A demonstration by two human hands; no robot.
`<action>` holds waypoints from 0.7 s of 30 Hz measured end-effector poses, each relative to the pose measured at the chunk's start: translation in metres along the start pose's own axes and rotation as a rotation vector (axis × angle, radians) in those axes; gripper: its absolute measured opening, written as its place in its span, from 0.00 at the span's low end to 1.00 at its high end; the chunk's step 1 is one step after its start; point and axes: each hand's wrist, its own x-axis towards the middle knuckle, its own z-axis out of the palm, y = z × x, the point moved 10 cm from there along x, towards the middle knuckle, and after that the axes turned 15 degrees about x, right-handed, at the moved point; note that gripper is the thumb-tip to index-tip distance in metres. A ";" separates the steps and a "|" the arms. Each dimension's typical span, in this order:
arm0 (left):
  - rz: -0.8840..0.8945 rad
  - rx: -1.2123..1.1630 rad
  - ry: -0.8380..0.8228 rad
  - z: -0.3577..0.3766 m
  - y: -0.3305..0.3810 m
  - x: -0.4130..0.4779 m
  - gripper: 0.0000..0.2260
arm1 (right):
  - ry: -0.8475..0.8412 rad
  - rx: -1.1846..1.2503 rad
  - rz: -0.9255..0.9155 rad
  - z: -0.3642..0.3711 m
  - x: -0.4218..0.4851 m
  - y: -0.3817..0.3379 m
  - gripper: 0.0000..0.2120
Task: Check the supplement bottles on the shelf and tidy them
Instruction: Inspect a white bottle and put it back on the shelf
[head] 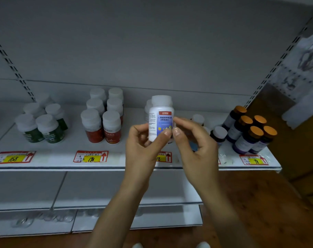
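The blue-labelled bottle [161,120], pinched upright between the fingertips of the left hand [143,142] and the right hand [193,144], is best turned slowly until its label is read, then set on the shelf [62,158] directly behind both hands.

Four red-bordered price tags with red up-arrows are fixed along the front edge of the shelf [53,159]. "168" is handwritten on yellow on the far-left tag [13,157], "198" on the next tag [90,156], and "98" on the rightmost tag [254,159]. Of the third tag [163,157], partly covered, only "18" is shown. The characters printed on the white bottle [161,120] are too blurred to be read.
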 end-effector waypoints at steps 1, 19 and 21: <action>0.067 0.074 0.051 -0.004 0.007 0.000 0.20 | 0.013 0.069 0.056 0.001 -0.003 0.004 0.12; 0.489 0.476 -0.026 0.015 0.038 -0.012 0.16 | 0.137 0.650 0.614 -0.010 0.009 0.059 0.11; 0.478 0.465 -0.029 0.016 0.038 -0.010 0.15 | 0.151 0.694 0.649 -0.010 0.008 0.060 0.10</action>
